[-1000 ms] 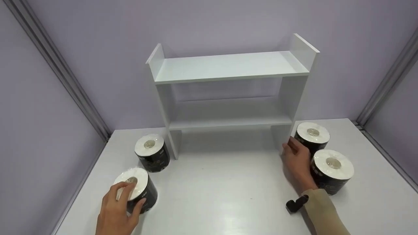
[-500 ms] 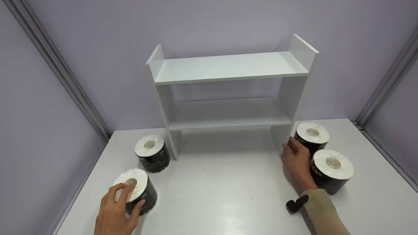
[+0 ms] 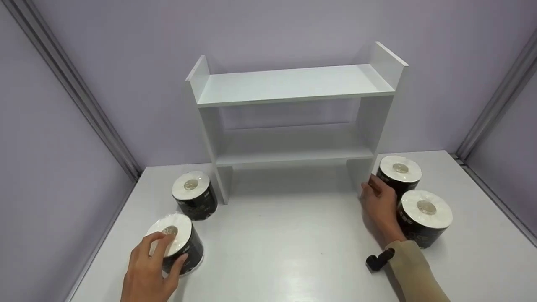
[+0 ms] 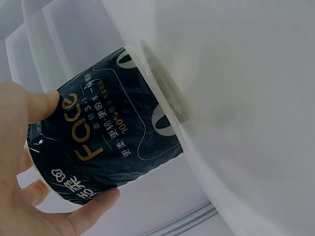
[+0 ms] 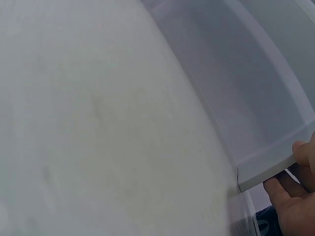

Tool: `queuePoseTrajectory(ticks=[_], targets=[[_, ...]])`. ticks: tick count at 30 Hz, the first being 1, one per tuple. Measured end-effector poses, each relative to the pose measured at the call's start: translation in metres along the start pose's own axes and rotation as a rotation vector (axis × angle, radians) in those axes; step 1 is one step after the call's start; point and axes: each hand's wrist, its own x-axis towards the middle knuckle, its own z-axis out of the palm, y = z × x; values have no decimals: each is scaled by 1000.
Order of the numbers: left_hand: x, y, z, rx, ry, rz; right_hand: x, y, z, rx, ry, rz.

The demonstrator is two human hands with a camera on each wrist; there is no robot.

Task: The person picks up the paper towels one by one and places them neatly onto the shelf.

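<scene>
My left hand (image 3: 149, 266) holds the front left toilet roll (image 3: 194, 251) from above, fingers over its white top and thumb against its black wrapper. In the left wrist view, gold "Face" lettering shows on that toilet roll (image 4: 98, 123), with thumb and fingers spread around its upper end. On the other side, my right hand (image 3: 381, 205) pinches the front edge of the white shelf's right side panel (image 3: 358, 174). The right wrist view shows thumb and fingers on opposite faces of this panel (image 5: 268, 169), near its foot.
Behind the held roll stands another toilet roll (image 3: 197, 203), beside the shelf's left leg. Two more rolls, one rear (image 3: 398, 174) and one front (image 3: 423, 228), stand close by my right hand and wrist. The two-tier white shelf (image 3: 293, 86) stands against the back wall.
</scene>
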Motion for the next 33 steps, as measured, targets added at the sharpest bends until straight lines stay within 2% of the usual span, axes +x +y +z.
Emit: queuePoseTrajectory(ticks=[6, 18, 22, 33], targets=[[4, 5, 1, -24, 9, 23, 1, 1, -3, -30, -3, 21], [9, 12, 3, -43, 21, 56, -1, -3, 0, 100, -25, 102], [10, 15, 4, -42, 13, 56, -1, -2, 0, 46, -9, 76], [13, 21, 6, -89, -6, 99, -1, 1, 1, 55, -4, 75]])
